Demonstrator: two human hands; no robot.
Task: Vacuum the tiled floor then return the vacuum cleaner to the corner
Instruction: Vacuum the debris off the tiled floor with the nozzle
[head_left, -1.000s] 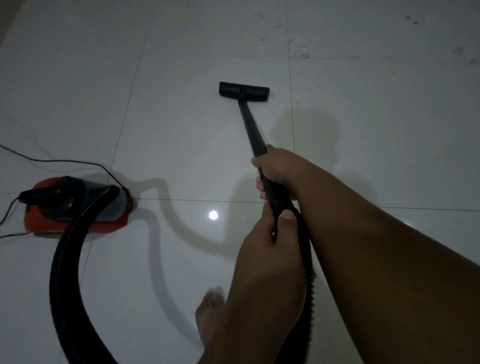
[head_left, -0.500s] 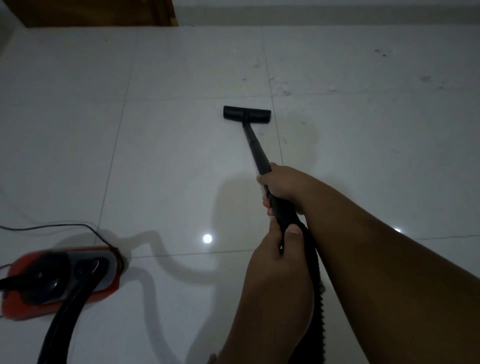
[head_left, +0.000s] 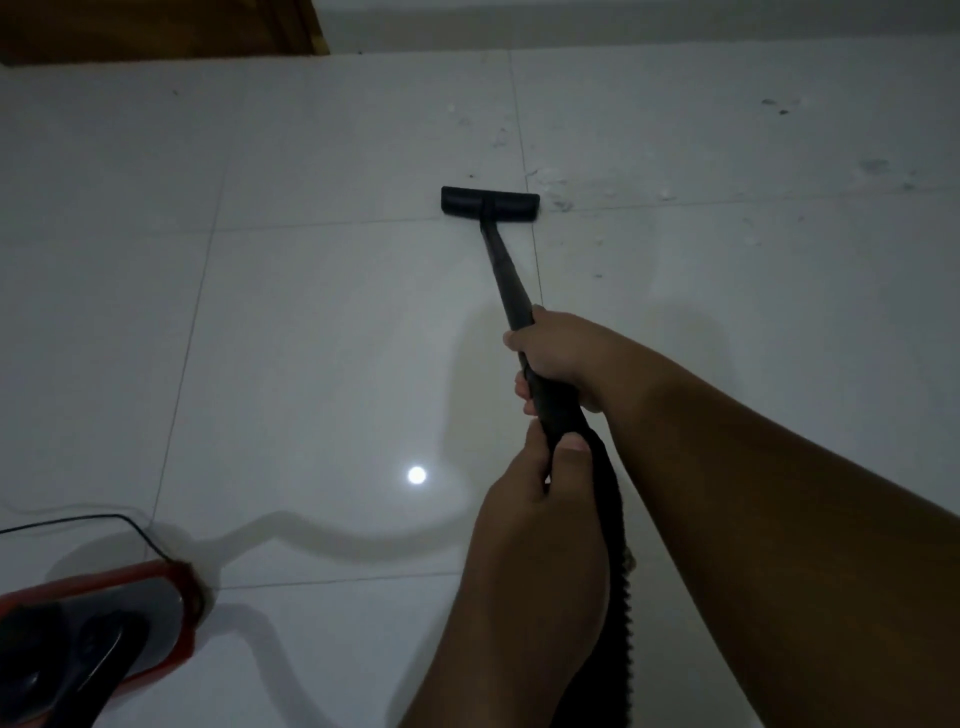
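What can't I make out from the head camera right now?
Vacuum body: head view, cut off by left and bottom edges.
Hose: head view, mostly hidden behind the left hand, runs off bottom edge.
Power cord: leaves the left edge; plug unseen.
Specks beside the floor head: too small and dim to identify.

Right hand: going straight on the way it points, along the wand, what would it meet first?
Only bare wand lies ahead of the right hand, then the black floor head resting on the tiled floor. Nothing else seems to stand in that line, though depth is hard to judge.
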